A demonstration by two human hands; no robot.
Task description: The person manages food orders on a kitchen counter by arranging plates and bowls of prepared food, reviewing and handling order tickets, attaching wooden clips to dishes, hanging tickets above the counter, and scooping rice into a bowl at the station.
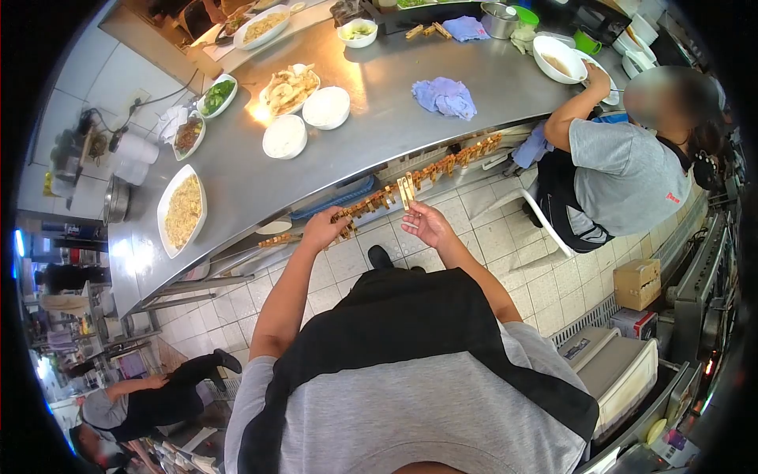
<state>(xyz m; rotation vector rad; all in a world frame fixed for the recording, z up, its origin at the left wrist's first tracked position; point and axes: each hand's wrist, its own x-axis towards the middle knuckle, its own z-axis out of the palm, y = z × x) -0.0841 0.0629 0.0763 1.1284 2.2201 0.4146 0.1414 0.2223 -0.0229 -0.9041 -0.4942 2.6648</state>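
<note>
1. From where I stand, the row of clips [433, 171] hangs along the near edge of the steel table [371, 130], its long axis slanting from near left to far right.
2. The left hand [324, 229] is at the row's nearer, left part, fingers down among the clips; whether they pinch one, I cannot tell.
3. The right hand [428, 224] is narrowed, thumb and fingers pinching a few wooden clips [406, 193], with the palm partly turned up.
4. Those held clips point away from the person, toward the table, so their long axis cuts across the line of the row.
5. The row's middle lies just beyond the right fingertips, and its far-right stretch is nearer that hand than the left. Whether held and hanging clips touch, I can't say.
</note>
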